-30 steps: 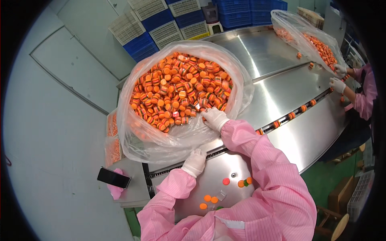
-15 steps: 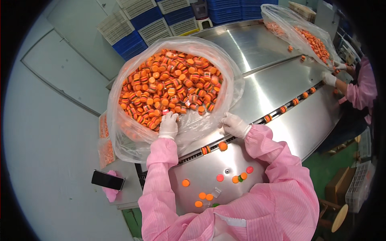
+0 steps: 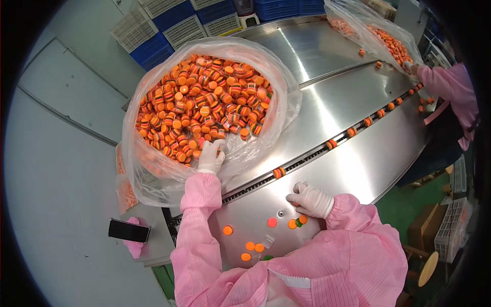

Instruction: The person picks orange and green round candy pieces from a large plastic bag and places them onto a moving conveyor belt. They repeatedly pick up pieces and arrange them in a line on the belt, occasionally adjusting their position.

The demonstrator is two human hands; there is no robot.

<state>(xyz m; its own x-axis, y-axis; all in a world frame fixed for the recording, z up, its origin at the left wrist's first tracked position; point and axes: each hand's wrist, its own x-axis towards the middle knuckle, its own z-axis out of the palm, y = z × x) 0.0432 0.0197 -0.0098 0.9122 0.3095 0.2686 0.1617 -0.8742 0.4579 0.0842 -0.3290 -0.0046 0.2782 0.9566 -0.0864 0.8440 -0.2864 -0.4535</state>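
A large clear plastic bag (image 3: 134,171) stands open, heaped with burger-shaped candies (image 3: 204,97) in orange, red and green layers. My gloved left hand (image 3: 210,157) reaches over its near rim, fingers bent and apart at the edge of the heap. Above the near steel surface, my gloved right hand (image 3: 313,199) is closed with fingers curled down; a bit of orange shows under the fingertips, but what they hold is hidden. Beside it lie loose orange discs (image 3: 292,223), a pink disc (image 3: 272,222) and a green piece.
A slotted conveyor track (image 3: 245,191) carrying spaced candies (image 3: 279,172) crosses the steel table (image 3: 353,166). At the far right a co-worker's pink sleeve (image 3: 441,82) reaches toward another candy bag (image 3: 391,43). A phone (image 3: 129,231) rests at left; stacked crates (image 3: 153,48) stand behind.
My right hand has left the bag's rim and come down to the loose discs, covering the second pink one. My left hand stays at the heap. Candies on the track have shifted.
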